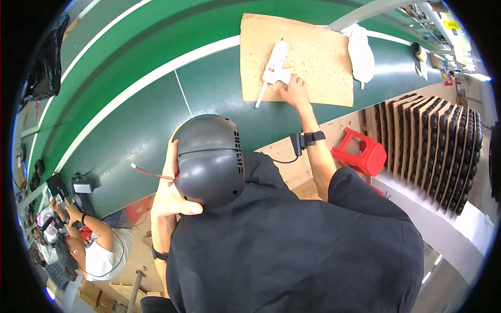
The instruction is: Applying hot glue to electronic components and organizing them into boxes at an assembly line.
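Dark green bench (135,109), cardboard (323,68) on it: our white glue gun (273,65) points away, long axis tipped rightward, ahead-left of our right hand (296,94), grip closure we can't tell; our left hand (165,201) clasps the black dome (211,161) from its left.

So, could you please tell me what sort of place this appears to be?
Probably a factory assembly workshop: there is a long green workbench, a white glue gun on cardboard, and stacked rows of similar round black parts.
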Action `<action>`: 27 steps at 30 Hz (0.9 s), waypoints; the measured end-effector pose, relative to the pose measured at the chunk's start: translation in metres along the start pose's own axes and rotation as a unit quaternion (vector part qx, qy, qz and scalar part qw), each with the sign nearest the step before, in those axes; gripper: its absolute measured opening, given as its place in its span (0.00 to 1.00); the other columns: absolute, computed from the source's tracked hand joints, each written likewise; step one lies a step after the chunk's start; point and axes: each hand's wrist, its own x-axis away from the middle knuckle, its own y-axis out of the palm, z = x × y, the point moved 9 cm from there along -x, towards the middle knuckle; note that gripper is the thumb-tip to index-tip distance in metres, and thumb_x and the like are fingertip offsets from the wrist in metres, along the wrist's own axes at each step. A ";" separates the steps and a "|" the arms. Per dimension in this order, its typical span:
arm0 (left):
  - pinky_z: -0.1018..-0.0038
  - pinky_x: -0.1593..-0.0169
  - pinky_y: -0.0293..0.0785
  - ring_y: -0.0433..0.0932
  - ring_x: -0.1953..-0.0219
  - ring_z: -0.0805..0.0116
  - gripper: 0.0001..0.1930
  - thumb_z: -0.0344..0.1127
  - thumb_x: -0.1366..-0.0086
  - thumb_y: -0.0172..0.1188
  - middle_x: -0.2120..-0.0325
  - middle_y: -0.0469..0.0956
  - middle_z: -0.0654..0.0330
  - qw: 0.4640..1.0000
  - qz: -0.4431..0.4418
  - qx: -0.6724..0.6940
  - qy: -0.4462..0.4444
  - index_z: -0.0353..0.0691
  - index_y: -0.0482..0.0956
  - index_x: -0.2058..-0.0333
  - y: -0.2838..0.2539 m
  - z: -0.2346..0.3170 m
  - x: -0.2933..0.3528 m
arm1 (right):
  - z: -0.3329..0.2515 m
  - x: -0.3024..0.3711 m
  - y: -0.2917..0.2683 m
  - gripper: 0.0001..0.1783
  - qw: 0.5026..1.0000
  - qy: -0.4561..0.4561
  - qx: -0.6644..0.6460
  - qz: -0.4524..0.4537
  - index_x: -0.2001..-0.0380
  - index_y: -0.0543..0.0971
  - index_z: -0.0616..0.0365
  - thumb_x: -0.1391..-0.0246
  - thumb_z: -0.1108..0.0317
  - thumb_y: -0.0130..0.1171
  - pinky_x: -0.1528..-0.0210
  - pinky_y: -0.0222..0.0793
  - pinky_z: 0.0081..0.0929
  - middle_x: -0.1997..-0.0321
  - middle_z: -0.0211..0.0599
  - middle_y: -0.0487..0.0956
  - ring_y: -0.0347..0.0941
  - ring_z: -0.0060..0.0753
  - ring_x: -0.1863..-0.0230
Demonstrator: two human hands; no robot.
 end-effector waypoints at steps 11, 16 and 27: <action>0.59 0.34 0.61 0.61 0.34 0.55 0.75 0.42 0.75 0.86 0.35 0.58 0.50 0.995 -0.038 -0.092 0.024 0.42 0.43 0.29 0.020 0.020 -0.004 | 0.002 0.002 0.004 0.48 1.000 0.010 0.000 -0.023 0.37 0.59 0.73 0.54 0.53 0.62 0.36 0.59 0.52 0.41 0.70 0.67 0.63 0.69 0.39; 0.59 0.34 0.61 0.61 0.34 0.55 0.75 0.43 0.76 0.86 0.36 0.58 0.50 0.992 -0.033 -0.117 0.029 0.42 0.44 0.29 0.015 0.018 0.001 | -0.003 0.002 0.005 0.47 1.000 0.006 0.000 -0.021 0.38 0.59 0.73 0.55 0.54 0.63 0.37 0.60 0.52 0.42 0.69 0.68 0.63 0.69 0.40; 0.60 0.34 0.61 0.63 0.35 0.55 0.74 0.44 0.75 0.85 0.36 0.58 0.50 0.991 -0.054 -0.122 0.019 0.42 0.44 0.30 0.003 0.007 0.003 | 0.001 0.000 0.002 0.43 1.000 -0.002 0.009 -0.001 0.40 0.61 0.71 0.55 0.57 0.62 0.39 0.62 0.53 0.43 0.67 0.69 0.66 0.67 0.42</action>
